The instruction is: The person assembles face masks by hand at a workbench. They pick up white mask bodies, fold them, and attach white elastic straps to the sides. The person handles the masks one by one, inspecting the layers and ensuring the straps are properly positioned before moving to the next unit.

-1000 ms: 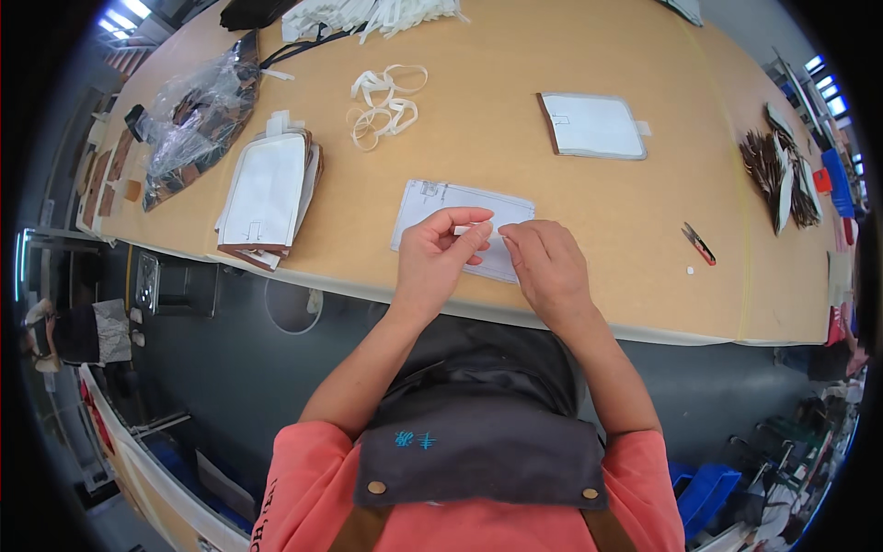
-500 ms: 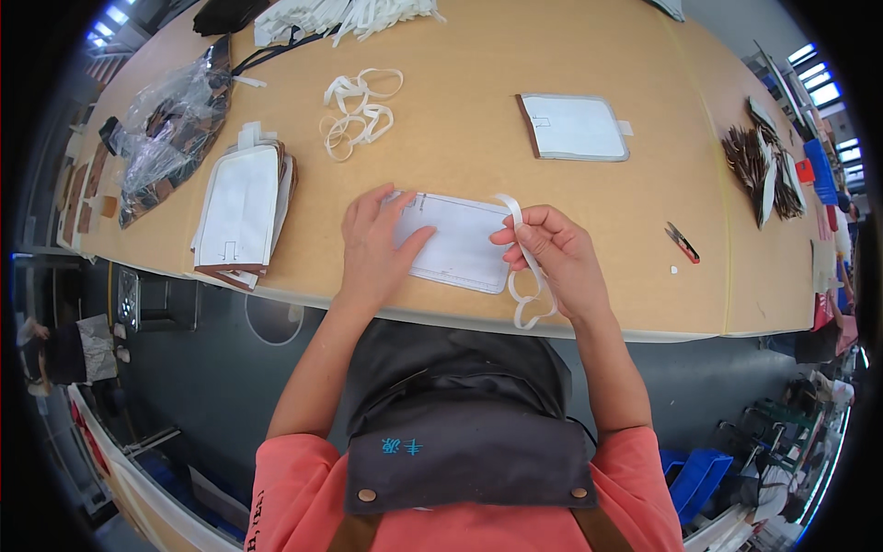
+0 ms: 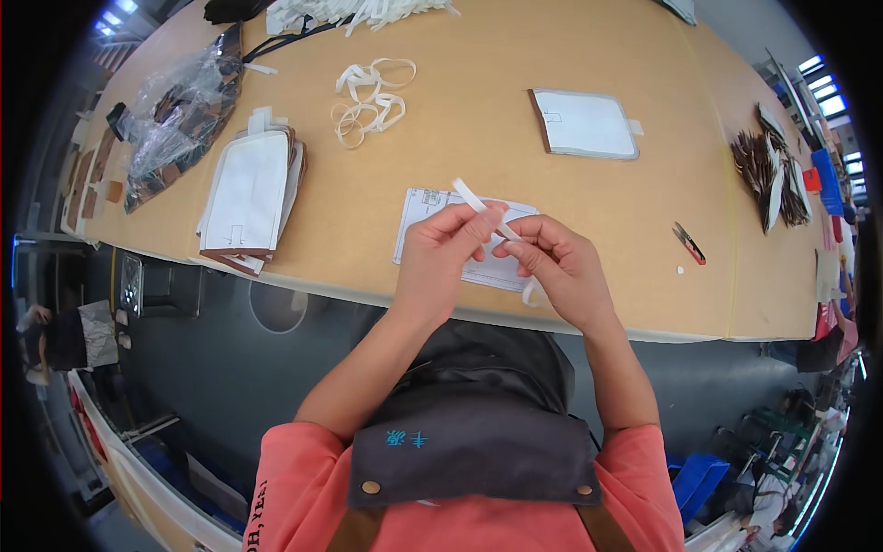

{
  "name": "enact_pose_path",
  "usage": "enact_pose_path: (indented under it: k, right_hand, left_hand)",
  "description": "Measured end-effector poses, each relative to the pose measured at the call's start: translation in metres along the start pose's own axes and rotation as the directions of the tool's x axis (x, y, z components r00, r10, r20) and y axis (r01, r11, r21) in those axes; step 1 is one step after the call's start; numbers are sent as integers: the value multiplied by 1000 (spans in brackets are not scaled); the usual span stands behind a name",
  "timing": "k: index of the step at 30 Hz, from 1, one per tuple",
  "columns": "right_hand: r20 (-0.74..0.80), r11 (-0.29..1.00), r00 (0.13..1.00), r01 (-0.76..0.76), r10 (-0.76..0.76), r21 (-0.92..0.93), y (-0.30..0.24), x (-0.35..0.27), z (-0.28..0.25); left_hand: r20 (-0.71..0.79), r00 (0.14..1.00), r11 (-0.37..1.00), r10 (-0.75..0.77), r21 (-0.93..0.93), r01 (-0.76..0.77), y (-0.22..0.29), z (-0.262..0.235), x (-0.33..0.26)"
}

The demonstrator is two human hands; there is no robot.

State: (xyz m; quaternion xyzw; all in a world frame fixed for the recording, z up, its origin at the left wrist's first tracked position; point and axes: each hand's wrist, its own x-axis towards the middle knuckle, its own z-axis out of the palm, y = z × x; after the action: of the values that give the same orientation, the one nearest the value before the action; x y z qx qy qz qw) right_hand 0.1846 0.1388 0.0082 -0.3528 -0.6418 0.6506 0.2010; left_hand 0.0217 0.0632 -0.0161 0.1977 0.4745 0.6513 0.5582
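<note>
A narrow white tape [image 3: 472,196] is pinched between the fingertips of both my hands. My left hand [image 3: 443,253] is closed on it near its upper end, which sticks up past the fingers. Just to the right, my right hand [image 3: 563,269] grips the same tape, and its loose tail hangs below that hand near the table's front edge. Beneath both hands lies a white rectangular pattern sheet [image 3: 414,218] with dark printed lines; its middle is partly hidden by them.
A stack of white, brown-edged panels [image 3: 246,198] stands left, beside a clear plastic bag [image 3: 175,110]. Tangled white tape [image 3: 372,97] lies farther back. One panel [image 3: 586,126], thread snips [image 3: 688,243] and a bundle of brown-white pieces [image 3: 771,179] are on the right.
My left hand has left the pattern sheet, moved right and taken hold of the tape beside my right hand. The tape's upper end now points up and left.
</note>
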Motion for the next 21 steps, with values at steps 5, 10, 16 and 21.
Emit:
enact_pose_path:
  k: [5, 10, 16, 21]
  right_hand:
    - [-53, 987, 997, -70, 62, -147, 15, -23, -36]
    - [-162, 990, 987, -33, 10, -135, 48, -47, -73]
    - [-249, 990, 959, -143, 135, -13, 40, -60, -96]
    - [-7, 747, 981, -143, 193, 649, 59, -62, -115]
  left_hand:
    - [-267, 955, 987, 127, -65, -149, 27, -21, 14]
    - [-323, 941, 985, 101, -100, -140, 29, -40, 29]
    - [-382, 917, 981, 113, -103, -164, 30, -58, 42]
    - [-368, 925, 977, 98, -139, -159, 25, -65, 49]
